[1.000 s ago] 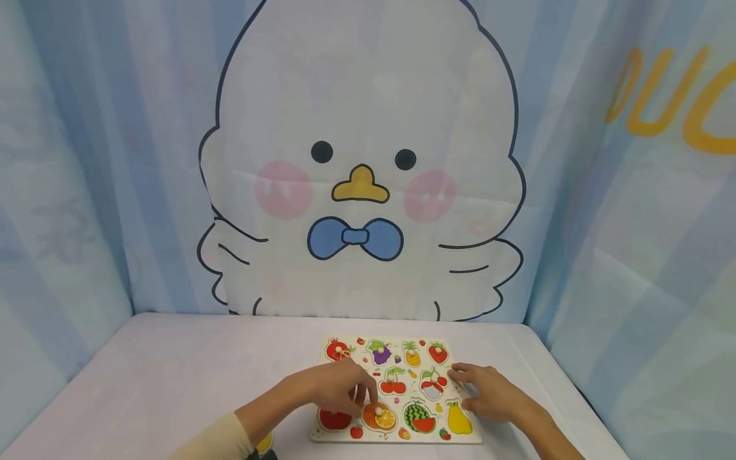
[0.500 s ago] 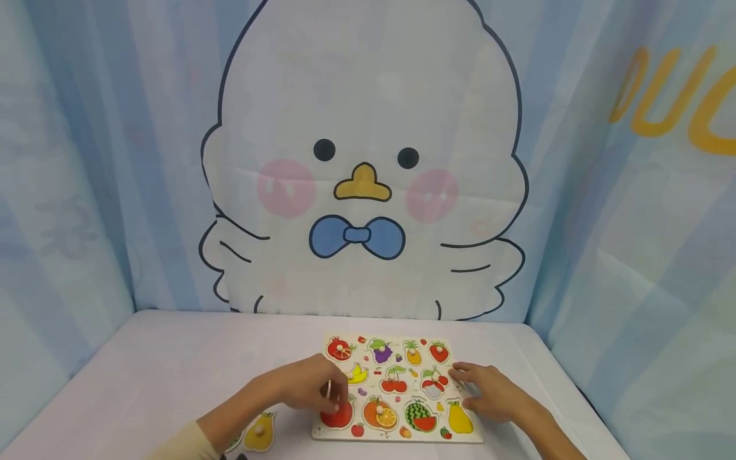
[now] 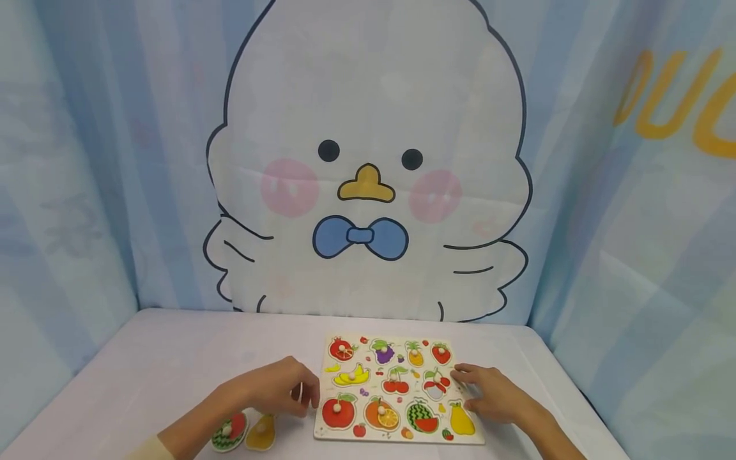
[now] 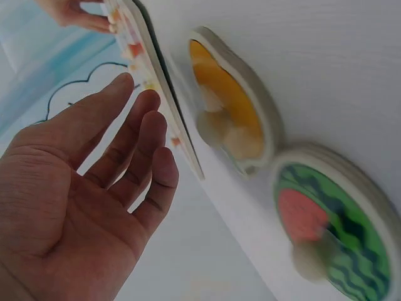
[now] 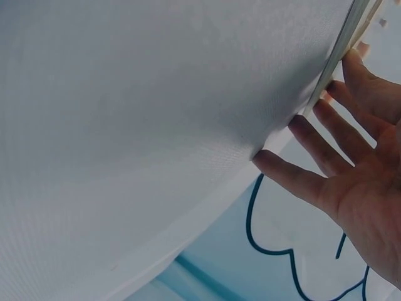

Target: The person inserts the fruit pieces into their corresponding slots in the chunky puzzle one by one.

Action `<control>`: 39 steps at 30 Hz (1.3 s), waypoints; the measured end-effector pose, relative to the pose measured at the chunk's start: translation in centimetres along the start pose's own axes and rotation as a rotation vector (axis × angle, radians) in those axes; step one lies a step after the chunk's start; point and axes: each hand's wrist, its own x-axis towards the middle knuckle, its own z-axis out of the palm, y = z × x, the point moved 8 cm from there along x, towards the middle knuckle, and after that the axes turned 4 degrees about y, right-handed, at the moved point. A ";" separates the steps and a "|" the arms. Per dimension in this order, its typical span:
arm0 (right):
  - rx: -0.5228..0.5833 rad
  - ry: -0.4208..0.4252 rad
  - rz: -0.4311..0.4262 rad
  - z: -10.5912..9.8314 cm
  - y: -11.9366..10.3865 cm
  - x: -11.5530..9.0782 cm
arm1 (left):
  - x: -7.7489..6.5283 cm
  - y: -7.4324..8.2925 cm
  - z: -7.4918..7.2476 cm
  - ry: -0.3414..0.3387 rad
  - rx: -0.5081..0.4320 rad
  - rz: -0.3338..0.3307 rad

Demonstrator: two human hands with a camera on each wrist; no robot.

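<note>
A fruit peg puzzle board [image 3: 339, 437] lies on the table. Its apple piece [image 3: 338, 414] lies at the near left corner, beside the orange piece [image 3: 381, 414]. Relaxed and holding nothing, my left hand [image 3: 284, 386] hovers just left of the board. In the left wrist view that hand's fingers are spread and lightly bent. Below it on the table lie a loose yellow pear piece [image 3: 261, 434] and a loose watermelon piece [image 4: 338, 232], each with a round knob. My right hand [image 3: 489, 393] rests its fingertips along the board's right edge, fingers extended.
White cloth covers the table [image 3: 190, 351]. A printed curtain [image 3: 368, 96] with a cartoon bird stands behind the table, and blue-striped cloth hangs on both sides. Bananas [image 3: 351, 375], grapes [image 3: 382, 351] and other fruit pieces lie on the board's farther rows.
My left hand has moved left from the orange, over the apple, and off the board. The apple, banana and both loose pieces show more fully. The right hand stays at the board's edge.
</note>
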 end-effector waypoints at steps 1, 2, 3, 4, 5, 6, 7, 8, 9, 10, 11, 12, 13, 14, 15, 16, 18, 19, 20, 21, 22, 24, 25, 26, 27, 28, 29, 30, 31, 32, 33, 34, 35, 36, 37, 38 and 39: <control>0.002 0.000 0.002 0.0 0.0 -0.1 | -0.3 -0.3 -0.1 0.001 -0.007 -0.016; 0.004 0.001 0.001 -0.1 0.0 -0.1 | -0.6 -0.5 -0.2 0.003 -0.009 -0.026; 0.005 0.003 -0.001 -0.1 -0.1 -0.1 | -1.0 -0.7 -0.3 0.005 -0.013 -0.038; 0.004 0.004 0.000 -0.1 -0.1 -0.2 | -1.3 -0.9 -0.4 0.007 -0.017 -0.046; 0.006 0.005 -0.001 -0.2 -0.1 -0.3 | -1.6 -1.1 -0.6 0.009 -0.021 -0.052; 0.011 0.005 -0.002 -0.2 -0.1 -0.3 | -1.9 -1.3 -0.7 0.012 -0.025 -0.058; 0.014 0.004 -0.005 -0.2 -0.2 -0.3 | -2.3 -1.5 -0.8 0.015 -0.026 -0.063; 0.015 0.004 -0.009 -0.1 -0.2 -0.3 | -2.6 -1.7 -0.9 0.016 -0.029 -0.067; 0.019 0.003 -0.012 -0.1 -0.2 -0.3 | -2.9 -1.9 -1.0 0.018 -0.031 -0.071; 0.018 0.002 -0.011 -0.1 -0.1 -0.3 | -3.1 -2.1 -1.1 0.019 -0.033 -0.074; 0.019 0.001 -0.011 0.0 -0.1 -0.3 | -3.3 -2.3 -1.2 0.020 -0.038 -0.081; 0.020 0.001 -0.013 0.0 -0.1 -0.3 | -3.5 -2.5 -1.2 0.021 -0.044 -0.091; 0.016 0.001 -0.011 0.0 0.0 -0.3 | -3.7 -2.7 -1.2 0.021 -0.048 -0.097; 0.015 0.002 -0.010 0.0 0.1 -0.3 | -3.9 -2.8 -1.3 0.023 -0.056 -0.101; 0.013 0.002 -0.008 0.0 0.1 -0.3 | -4.0 -3.0 -1.4 0.025 -0.059 -0.104; 0.011 0.003 -0.004 0.0 0.2 -0.3 | -4.2 -3.2 -1.4 0.027 -0.063 -0.107; 0.014 0.003 0.004 0.0 0.3 -0.4 | -4.6 -3.5 -1.5 0.033 -0.070 -0.107; 0.011 0.004 0.006 0.1 0.3 -0.3 | -4.9 -3.7 -1.5 0.035 -0.073 -0.105; 0.013 0.003 0.011 0.1 0.4 -0.3 | -5.2 -3.8 -1.6 0.039 -0.078 -0.100; 0.014 0.001 0.017 0.2 0.4 -0.3 | -5.5 -4.0 -1.6 0.042 -0.084 -0.100; 0.014 -0.002 0.026 0.2 0.5 -0.3 | -5.8 -4.2 -1.7 0.045 -0.091 -0.101; 0.013 -0.005 0.037 0.3 0.6 -0.4 | -6.4 -4.5 -1.8 0.049 -0.107 -0.108; 0.011 -0.005 0.033 0.3 0.5 -0.3 | -6.7 -4.7 -1.8 0.051 -0.114 -0.115; 0.013 -0.004 0.037 0.3 0.5 -0.4 | -7.0 -4.9 -1.8 0.052 -0.120 -0.120; 0.010 -0.003 0.038 0.3 0.5 -0.4 | -7.2 -5.1 -1.8 0.053 -0.122 -0.128; 0.007 -0.001 0.036 0.3 0.5 -0.4 | -7.4 -5.2 -1.8 0.055 -0.121 -0.132; 0.007 0.001 0.036 0.2 0.4 -0.4 | -7.7 -5.4 -1.8 0.056 -0.118 -0.134; 0.005 0.001 0.035 0.2 0.4 -0.4 | -7.8 -5.6 -1.8 0.056 -0.114 -0.142; 0.004 0.003 0.034 0.2 0.4 -0.4 | -8.0 -5.8 -1.8 0.055 -0.109 -0.147; 0.004 0.003 0.041 0.2 0.4 -0.4 | -8.2 -6.0 -1.7 0.055 -0.102 -0.153; 0.001 0.002 0.042 0.1 0.4 -0.4 | -8.3 -6.3 -1.7 0.056 -0.097 -0.162; 0.002 0.003 0.042 0.1 0.3 -0.4 | -8.5 -6.5 -1.6 0.057 -0.092 -0.171; 0.003 0.003 0.041 0.1 0.3 -0.4 | -8.6 -6.7 -1.6 0.057 -0.088 -0.182; 0.002 0.003 0.034 0.1 0.2 -0.4 | -8.7 -6.9 -1.5 0.056 -0.088 -0.196; 0.002 0.004 0.028 0.1 0.2 -0.4 | -8.8 -7.1 -1.4 0.057 -0.088 -0.205; 0.003 0.005 0.026 0.1 0.1 -0.3 | -9.0 -7.2 -1.4 0.058 -0.089 -0.211; 0.003 0.005 0.024 0.1 0.1 -0.3 | -9.1 -7.3 -1.4 0.059 -0.092 -0.216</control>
